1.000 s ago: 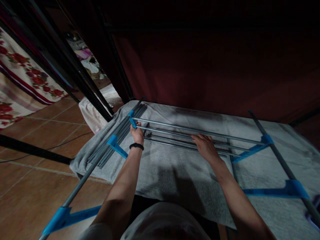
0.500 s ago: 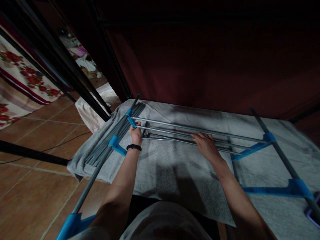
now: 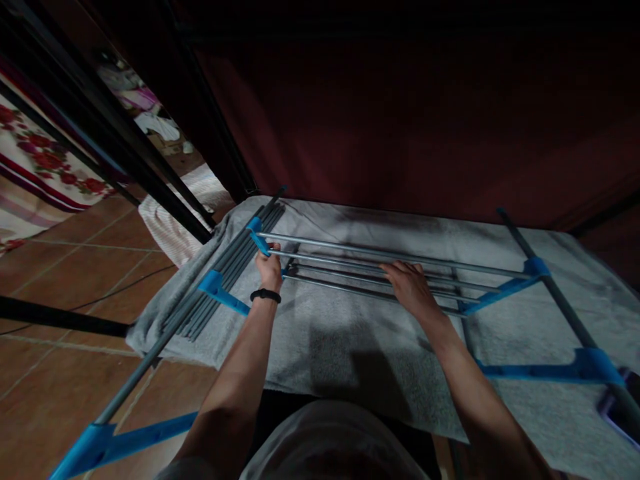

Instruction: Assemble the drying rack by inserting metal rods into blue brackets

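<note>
A rack frame of grey tubes with blue plastic brackets stands over a grey towel-like cover. My left hand (image 3: pixel 270 270), with a black band at the wrist, is closed around the far-left blue bracket (image 3: pixel 259 240), where the thin metal rods end. Partway along those rods, my right hand (image 3: pixel 407 283) has its fingers curled over a metal rod (image 3: pixel 345 261); its thumb is hidden. The rods run across to the right blue bracket (image 3: pixel 493 293). The left grey tube (image 3: pixel 150 357) and the right grey tube (image 3: pixel 567 313) slope towards me, with more blue brackets (image 3: pixel 223 293) on them.
Several loose grey tubes (image 3: pixel 225 277) lie on the grey cover (image 3: pixel 320 340) at left. A dark red panel (image 3: pixel 400 133) rises behind. Black metal bars (image 3: pixel 65 317) cross the left side above the tiled floor (image 3: pixel 80 280). A dark purple-edged object (image 3: pixel 620 413) lies at far right.
The lower rods now sit more evenly spread apart near my left hand. The left tube's near end has swung outward to the left, and the view has shifted slightly. Both hands keep their places.
</note>
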Demonstrator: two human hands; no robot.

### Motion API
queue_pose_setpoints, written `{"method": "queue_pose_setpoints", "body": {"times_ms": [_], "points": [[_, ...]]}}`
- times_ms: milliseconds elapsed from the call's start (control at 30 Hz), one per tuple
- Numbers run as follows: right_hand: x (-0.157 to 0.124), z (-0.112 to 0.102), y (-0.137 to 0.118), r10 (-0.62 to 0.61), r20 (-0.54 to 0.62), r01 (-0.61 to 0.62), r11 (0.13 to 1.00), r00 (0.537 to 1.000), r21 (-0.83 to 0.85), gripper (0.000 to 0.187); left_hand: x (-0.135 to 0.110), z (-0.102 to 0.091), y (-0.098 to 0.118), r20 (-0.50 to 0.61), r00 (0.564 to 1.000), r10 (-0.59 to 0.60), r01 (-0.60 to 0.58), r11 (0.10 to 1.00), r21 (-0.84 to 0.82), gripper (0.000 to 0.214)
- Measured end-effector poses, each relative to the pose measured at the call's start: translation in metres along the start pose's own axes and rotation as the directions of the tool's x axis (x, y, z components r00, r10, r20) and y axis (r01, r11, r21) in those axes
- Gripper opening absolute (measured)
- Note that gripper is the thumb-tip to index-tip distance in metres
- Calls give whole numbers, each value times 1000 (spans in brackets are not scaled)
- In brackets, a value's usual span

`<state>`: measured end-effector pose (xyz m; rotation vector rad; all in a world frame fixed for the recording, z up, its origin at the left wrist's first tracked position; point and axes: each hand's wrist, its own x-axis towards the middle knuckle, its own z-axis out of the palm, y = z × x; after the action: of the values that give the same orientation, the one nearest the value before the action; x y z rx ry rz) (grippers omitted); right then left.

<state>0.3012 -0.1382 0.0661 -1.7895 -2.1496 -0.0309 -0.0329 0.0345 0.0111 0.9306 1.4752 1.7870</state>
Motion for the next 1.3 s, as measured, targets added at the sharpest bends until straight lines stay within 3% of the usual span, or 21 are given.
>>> {"method": "queue_pose_setpoints", "body": {"times_ms": [400, 567, 667, 733, 800, 867, 933, 1000, 1167, 1233, 1300], "points": [[-3, -1, -6, 4, -51, -6, 1000, 999, -27, 36, 1, -3, -2, 51, 998, 27, -29, 999, 37, 16], [-16, 3, -13, 80, -220, -75, 997, 972, 30, 45, 3, -5, -5, 36, 998, 58, -61, 995, 79, 44], [-43, 16, -10, 169, -383, -122, 982, 908, 144, 44, -14, -17, -10, -4, 992, 129, -126, 974, 189, 60], [-69, 28, -5, 263, -500, -174, 960, 825, 218, 44, -37, -31, -14, -29, 975, 219, -199, 928, 314, 58], [-97, 39, 3, 386, -580, -261, 921, 718, 291, 41, -66, -44, -19, 64, 946, 318, -313, 843, 437, 47], [-122, 48, 10, 493, -566, -342, 869, 661, 357, 37, -92, -52, -24, 300, 886, 355, -462, 743, 485, 38], [-141, 56, 17, 581, -503, -415, 812, 640, 410, 35, -110, -51, -27, 512, 777, 366, -608, 647, 460, 31], [-152, 62, 23, 662, -448, -473, 747, 601, 467, 36, -117, -40, -28, 648, 661, 378, -717, 574, 396, 29], [-159, 75, 39, 781, -419, -540, 623, 462, 565, 50, -114, 10, -30, 859, 427, 281, -844, 465, 267, 38], [-158, 81, 48, 790, -422, -553, 612, 444, 565, 57, -110, 27, -31, 915, 363, 174, -867, 422, 264, 43], [-156, 88, 59, 802, -426, -576, 597, 419, 559, 63, -107, 40, -32, 941, 331, 71, -881, 381, 281, 45]]}}
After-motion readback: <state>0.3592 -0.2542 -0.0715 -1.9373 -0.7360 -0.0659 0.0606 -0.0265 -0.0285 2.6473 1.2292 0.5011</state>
